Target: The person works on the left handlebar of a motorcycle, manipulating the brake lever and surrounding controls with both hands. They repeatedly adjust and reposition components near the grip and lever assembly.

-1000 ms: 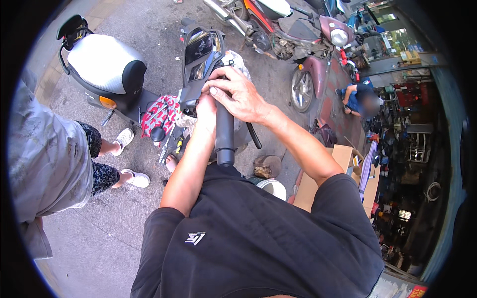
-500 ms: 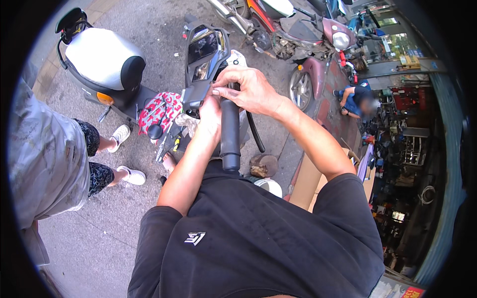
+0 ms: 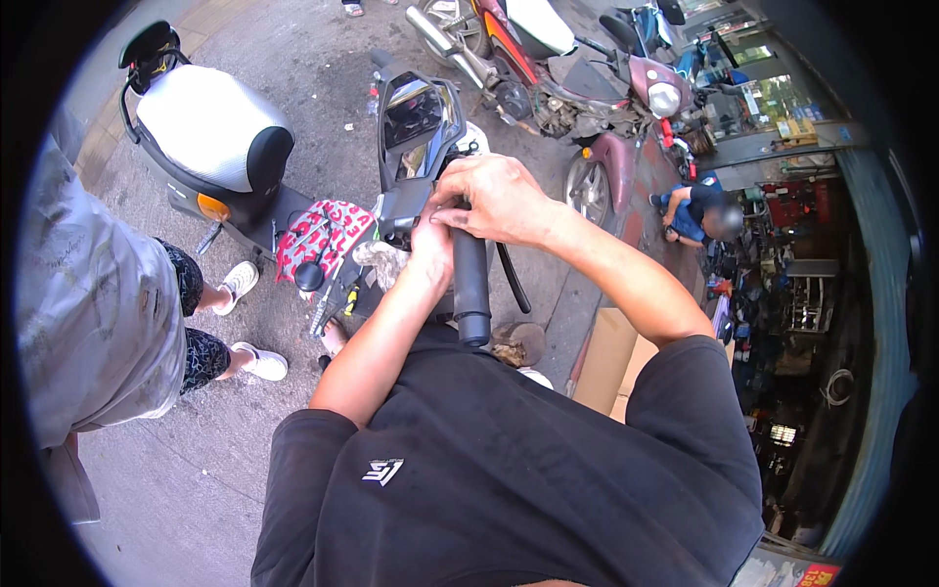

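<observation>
A black rubber handlebar grip (image 3: 472,284) points back toward my body, with a dark lever (image 3: 514,282) along its right side. My right hand (image 3: 497,201) comes over the inner end of the grip, thumb and fingers pinched together; whatever is between them is hidden. My left hand (image 3: 433,245) reaches up beside the grip, next to the black switch housing (image 3: 399,207). Its fingers are hidden behind the right hand and the handlebar. Beyond both hands stands the scooter's angular dash display (image 3: 416,115).
A person in a grey shirt (image 3: 108,303) stands close on the left, near a scooter with a silver-white seat (image 3: 201,122). Below the handlebar lie a red-patterned cloth (image 3: 318,235) and tools. Motorcycles (image 3: 587,83), a cardboard box (image 3: 608,362) and another person (image 3: 699,213) are ahead and right.
The handlebar and both hands sit slightly farther right and lower in the picture. My right fingers have drawn in and curl more tightly over the grip's inner end.
</observation>
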Demonstrator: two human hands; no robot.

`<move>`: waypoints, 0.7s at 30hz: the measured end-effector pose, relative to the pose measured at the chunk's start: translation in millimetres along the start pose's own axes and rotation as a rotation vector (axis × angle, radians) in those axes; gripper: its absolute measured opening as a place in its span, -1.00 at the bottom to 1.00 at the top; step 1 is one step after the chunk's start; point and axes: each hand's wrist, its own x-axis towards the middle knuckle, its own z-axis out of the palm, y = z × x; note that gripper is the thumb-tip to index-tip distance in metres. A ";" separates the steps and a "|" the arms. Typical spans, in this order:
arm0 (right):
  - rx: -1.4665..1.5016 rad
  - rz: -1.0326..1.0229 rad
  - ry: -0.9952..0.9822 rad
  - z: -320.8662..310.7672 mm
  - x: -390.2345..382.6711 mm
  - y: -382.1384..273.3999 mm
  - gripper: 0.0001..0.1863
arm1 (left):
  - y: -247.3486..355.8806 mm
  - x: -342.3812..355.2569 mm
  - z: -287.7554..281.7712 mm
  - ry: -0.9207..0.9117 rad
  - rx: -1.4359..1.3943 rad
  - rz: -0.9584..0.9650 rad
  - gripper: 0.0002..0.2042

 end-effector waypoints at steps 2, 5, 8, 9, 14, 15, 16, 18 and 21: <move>-0.082 0.122 -0.031 -3.6 2.6 -8.7 -0.79 | -3.1 1.9 1.2 0.030 0.132 0.020 -0.68; -0.197 0.126 0.013 -0.3 6.6 -4.2 -0.79 | -5.8 -1.6 4.5 0.110 0.167 0.054 -0.70; -0.122 0.160 0.061 -1.1 4.2 -1.3 -0.81 | -9.9 -20.2 23.1 0.115 0.328 0.138 -0.70; -0.068 0.167 0.076 0.3 3.9 -1.2 -0.82 | -9.4 -22.8 23.6 0.093 0.367 0.162 -0.72; -0.084 0.116 0.118 6.0 1.6 -0.6 -0.83 | -7.5 -33.8 33.2 0.120 0.565 0.236 -0.80; -0.070 0.074 0.133 10.6 -1.2 5.1 -0.84 | -7.6 -34.5 34.3 0.143 0.592 0.243 -0.82; -0.048 0.032 0.147 13.8 -2.7 7.3 -0.85 | -6.8 -31.0 32.3 0.146 0.535 0.227 -0.82; -0.004 -0.050 0.173 18.2 -5.1 9.4 -0.86 | -4.0 -22.9 27.6 0.153 0.422 0.194 -0.82; 0.200 0.249 0.144 6.6 -0.9 12.5 -0.87 | -1.9 -26.9 43.5 0.197 0.485 0.173 -0.77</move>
